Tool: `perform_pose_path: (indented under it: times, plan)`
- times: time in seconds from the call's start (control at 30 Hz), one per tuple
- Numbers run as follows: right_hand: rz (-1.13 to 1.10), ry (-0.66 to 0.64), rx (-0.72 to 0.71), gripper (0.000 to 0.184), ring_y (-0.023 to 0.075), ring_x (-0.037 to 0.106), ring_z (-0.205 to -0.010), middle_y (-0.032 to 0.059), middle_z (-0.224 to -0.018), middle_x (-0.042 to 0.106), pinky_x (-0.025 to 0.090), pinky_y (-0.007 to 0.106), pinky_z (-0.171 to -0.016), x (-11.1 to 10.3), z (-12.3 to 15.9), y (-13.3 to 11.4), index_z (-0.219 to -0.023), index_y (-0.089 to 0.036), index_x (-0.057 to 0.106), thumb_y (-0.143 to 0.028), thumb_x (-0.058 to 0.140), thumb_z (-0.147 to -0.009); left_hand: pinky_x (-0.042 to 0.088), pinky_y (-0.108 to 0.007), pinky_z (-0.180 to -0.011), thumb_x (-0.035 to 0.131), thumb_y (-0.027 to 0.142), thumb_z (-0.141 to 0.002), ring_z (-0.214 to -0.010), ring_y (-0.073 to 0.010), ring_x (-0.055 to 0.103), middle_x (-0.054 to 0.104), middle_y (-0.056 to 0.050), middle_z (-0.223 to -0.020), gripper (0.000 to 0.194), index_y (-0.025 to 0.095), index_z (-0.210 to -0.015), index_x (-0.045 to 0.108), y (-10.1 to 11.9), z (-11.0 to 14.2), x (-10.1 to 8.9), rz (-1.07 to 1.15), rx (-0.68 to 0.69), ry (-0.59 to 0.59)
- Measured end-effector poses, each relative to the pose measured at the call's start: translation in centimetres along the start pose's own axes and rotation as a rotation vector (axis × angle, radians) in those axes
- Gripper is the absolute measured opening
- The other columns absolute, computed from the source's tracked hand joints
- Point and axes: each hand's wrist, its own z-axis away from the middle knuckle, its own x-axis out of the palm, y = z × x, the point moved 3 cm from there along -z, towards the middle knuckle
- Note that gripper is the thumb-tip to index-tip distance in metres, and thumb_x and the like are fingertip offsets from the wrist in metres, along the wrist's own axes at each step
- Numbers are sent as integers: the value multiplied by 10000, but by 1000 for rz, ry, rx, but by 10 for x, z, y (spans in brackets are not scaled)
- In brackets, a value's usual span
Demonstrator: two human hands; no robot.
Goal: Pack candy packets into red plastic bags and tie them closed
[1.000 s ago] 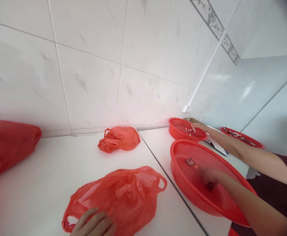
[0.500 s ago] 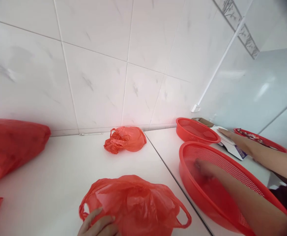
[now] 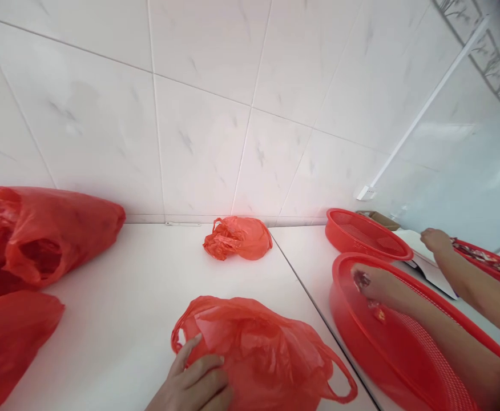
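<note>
One red plastic bag (image 3: 267, 351), thin, translucent and creased, with looped handles (image 3: 347, 370). Grip (image 3: 196, 379) half-curled against it; cannot tell whether holding.

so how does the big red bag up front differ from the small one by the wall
The near bag is spread wide, while the far bag is bunched up. The left hand touches the near bag; no hand is on the far bag. The near bag runs past the picture's bottom edge; the far bag shows whole. Both are red plastic.
</note>
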Motion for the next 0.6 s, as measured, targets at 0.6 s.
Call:
perform_pose_path:
  times: [0.6]
  plan:
    - [-23, -123, -349, 358, 156, 586, -871, 19, -1060, 609, 457, 264, -758, 32, 59, -143, -1133, -297, 602, -252, 548, -782, 61, -415, -1150, 353, 322, -968, -867, -140, 620, 690, 19, -792, 319, 222, -874, 642, 1, -6, -14, 46, 60, 48]
